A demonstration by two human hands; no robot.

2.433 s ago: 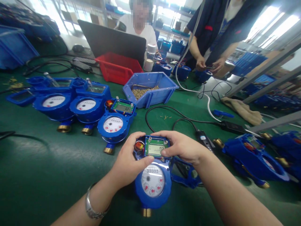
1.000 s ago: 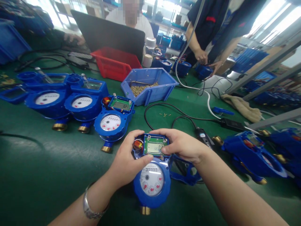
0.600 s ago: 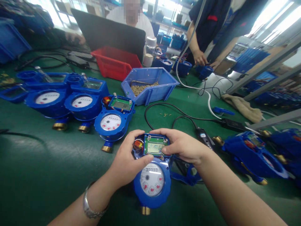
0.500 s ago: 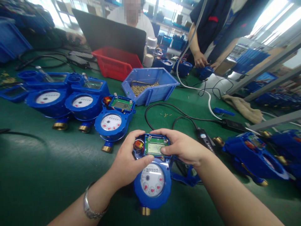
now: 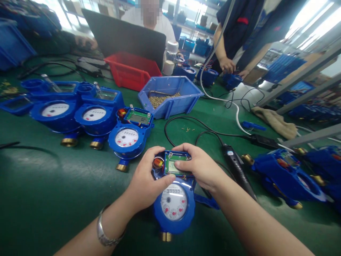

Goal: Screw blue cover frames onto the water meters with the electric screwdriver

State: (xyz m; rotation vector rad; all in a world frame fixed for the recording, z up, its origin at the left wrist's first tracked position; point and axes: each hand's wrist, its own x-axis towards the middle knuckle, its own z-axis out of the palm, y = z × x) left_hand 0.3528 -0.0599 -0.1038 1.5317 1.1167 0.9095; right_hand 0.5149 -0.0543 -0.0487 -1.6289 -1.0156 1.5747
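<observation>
A blue water meter (image 5: 174, 209) with a white dial and a brass fitting lies in front of me. Its upper housing shows a green circuit board (image 5: 168, 167) with a small display, and a battery in red and yellow wrap sits beside it. My left hand (image 5: 145, 181) grips the housing from the left, its thumb across the lower edge of the board. From the right, my right hand (image 5: 198, 167) wraps the housing, and its thumb lies over the display, hiding part of it. A blue lid-like part (image 5: 206, 202) extends to the meter's right, partly behind my right arm.
Several blue meters (image 5: 125, 138) stand to the left, more lie at right (image 5: 285, 177). A blue bin (image 5: 183, 103) of brass screws and a red bin (image 5: 128, 74) are ahead. A black electric screwdriver (image 5: 238, 172) with cables lies right. Two people are across the table.
My right thumb has slid left across the display, covering more of it. The meter has shifted up slightly, and my right hand has moved a little left.
</observation>
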